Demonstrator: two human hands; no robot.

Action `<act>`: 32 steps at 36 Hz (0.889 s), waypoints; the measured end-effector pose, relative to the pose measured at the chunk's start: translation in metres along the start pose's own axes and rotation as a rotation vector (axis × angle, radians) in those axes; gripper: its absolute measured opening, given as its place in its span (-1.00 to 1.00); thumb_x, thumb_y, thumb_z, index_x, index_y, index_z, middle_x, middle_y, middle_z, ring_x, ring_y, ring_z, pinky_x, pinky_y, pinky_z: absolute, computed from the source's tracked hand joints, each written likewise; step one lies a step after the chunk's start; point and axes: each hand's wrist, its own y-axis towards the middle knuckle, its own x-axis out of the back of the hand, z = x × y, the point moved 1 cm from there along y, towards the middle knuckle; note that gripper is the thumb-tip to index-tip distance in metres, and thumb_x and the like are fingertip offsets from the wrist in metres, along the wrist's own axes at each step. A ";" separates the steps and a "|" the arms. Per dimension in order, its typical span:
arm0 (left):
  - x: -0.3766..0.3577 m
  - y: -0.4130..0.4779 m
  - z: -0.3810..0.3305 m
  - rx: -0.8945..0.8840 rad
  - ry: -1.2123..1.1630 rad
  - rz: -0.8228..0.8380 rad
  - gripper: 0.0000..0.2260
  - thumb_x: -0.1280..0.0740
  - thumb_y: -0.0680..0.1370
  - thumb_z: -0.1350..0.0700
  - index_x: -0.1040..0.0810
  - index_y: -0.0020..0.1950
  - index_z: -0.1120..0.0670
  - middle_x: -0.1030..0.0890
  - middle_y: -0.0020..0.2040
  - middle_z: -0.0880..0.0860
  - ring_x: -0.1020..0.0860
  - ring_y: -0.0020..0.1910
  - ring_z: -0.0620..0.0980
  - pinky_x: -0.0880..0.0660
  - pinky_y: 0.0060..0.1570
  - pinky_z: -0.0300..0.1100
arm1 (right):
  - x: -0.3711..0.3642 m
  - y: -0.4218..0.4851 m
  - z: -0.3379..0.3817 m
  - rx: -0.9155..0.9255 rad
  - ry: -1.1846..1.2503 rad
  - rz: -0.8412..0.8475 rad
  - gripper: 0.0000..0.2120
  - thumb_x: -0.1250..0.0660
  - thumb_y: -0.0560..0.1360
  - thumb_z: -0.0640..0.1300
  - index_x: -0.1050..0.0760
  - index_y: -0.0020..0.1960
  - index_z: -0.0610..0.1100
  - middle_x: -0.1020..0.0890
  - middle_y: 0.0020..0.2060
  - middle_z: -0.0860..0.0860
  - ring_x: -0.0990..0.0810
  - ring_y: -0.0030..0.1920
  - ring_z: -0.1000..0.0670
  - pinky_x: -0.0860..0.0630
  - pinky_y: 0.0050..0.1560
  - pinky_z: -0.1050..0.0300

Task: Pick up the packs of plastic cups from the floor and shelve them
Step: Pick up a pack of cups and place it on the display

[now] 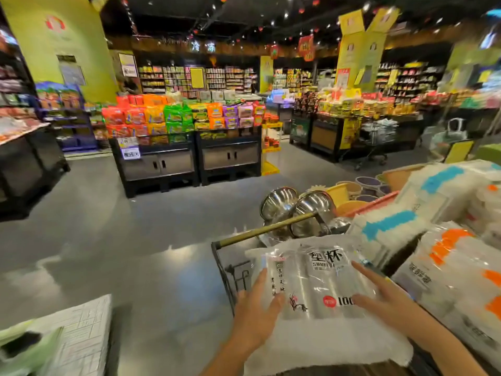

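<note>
A clear pack of plastic cups (314,283) with black lettering and a red dot lies on a stack of white packs on the display shelf (225,264) at the lower right. My left hand (257,302) rests on the pack's left side with fingers straight. My right hand (379,291) presses its right side, fingers spread and flat. More white packs with blue labels (390,226) and orange labels (447,248) are stacked to the right.
Steel bowls (298,210) and coloured baskets (349,191) sit behind the shelf's brass rail (265,229). A white carton (78,337) stands at the lower left. Grey floor (135,240) stretches ahead to a noodle display (184,120) and a shopping cart (376,137).
</note>
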 end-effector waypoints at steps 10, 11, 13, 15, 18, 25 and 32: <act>-0.065 0.088 0.045 0.154 -0.103 0.013 -0.37 -0.28 0.53 -0.25 -0.04 0.52 -0.36 -0.32 0.44 -0.02 -0.36 0.34 -0.05 -0.21 0.18 -0.23 | -0.027 0.109 -0.078 -0.154 -0.058 0.169 -0.26 -0.44 0.49 0.07 -0.09 0.49 0.40 -0.25 0.52 0.17 -0.23 0.52 0.07 -0.22 0.49 0.01; -0.066 0.088 0.048 0.169 -0.102 0.018 -0.38 -0.29 0.53 -0.25 -0.05 0.51 -0.37 -0.32 0.43 -0.03 -0.38 0.31 -0.07 -0.22 0.16 -0.23 | -0.030 0.111 -0.078 -0.144 -0.070 0.181 -0.25 -0.44 0.49 0.05 -0.09 0.49 0.40 -0.25 0.52 0.16 -0.23 0.52 0.07 -0.21 0.50 0.01; -0.080 0.101 0.060 0.225 -0.112 0.066 -0.41 -0.29 0.52 -0.24 -0.07 0.47 -0.41 -0.34 0.39 -0.02 -0.40 0.30 -0.03 -0.28 0.12 -0.20 | -0.040 0.124 -0.093 -0.195 -0.090 0.190 -0.24 -0.45 0.49 0.02 -0.09 0.50 0.40 -0.25 0.53 0.16 -0.22 0.52 0.07 -0.21 0.50 -0.02; -0.094 0.117 0.078 0.294 -0.139 0.123 -0.44 -0.31 0.51 -0.18 -0.10 0.40 -0.46 -0.40 0.34 0.00 -0.50 0.17 -0.01 -0.39 0.05 -0.17 | -0.054 0.136 -0.113 -0.249 -0.115 0.203 -0.21 -0.45 0.48 -0.02 -0.08 0.50 0.40 -0.26 0.52 0.19 -0.23 0.51 0.09 -0.21 0.49 -0.01; -0.113 0.138 0.097 0.396 -0.149 0.199 -0.39 -0.31 0.49 0.03 -0.11 0.36 -0.47 -0.44 0.20 0.09 -0.60 -0.08 0.09 -0.60 -0.08 0.06 | -0.079 0.148 -0.141 -0.323 -0.127 0.193 -0.16 -0.46 0.47 -0.13 -0.07 0.53 0.34 -0.23 0.47 0.25 -0.21 0.48 0.15 -0.16 0.45 0.16; -0.164 0.137 0.118 0.509 -0.202 0.203 -0.30 -0.27 0.49 0.26 -0.09 0.34 -0.42 -0.31 0.31 0.20 -0.56 -0.02 0.11 -0.56 0.01 0.07 | -0.120 0.158 -0.196 -0.500 -0.059 0.104 -0.22 -0.36 0.46 -0.37 -0.20 0.51 0.17 -0.25 0.46 0.15 -0.23 0.41 0.18 -0.19 0.37 0.22; -0.224 0.110 0.137 0.873 -0.182 0.268 -0.22 -0.32 0.40 0.20 -0.01 0.45 -0.28 -0.25 0.37 0.20 -0.49 0.15 0.20 -0.44 0.13 -0.01 | -0.153 0.137 -0.257 -0.588 -0.135 0.275 -0.21 -0.36 0.50 -0.34 -0.14 0.40 0.40 -0.22 0.34 0.26 -0.22 0.33 0.20 -0.24 0.42 0.11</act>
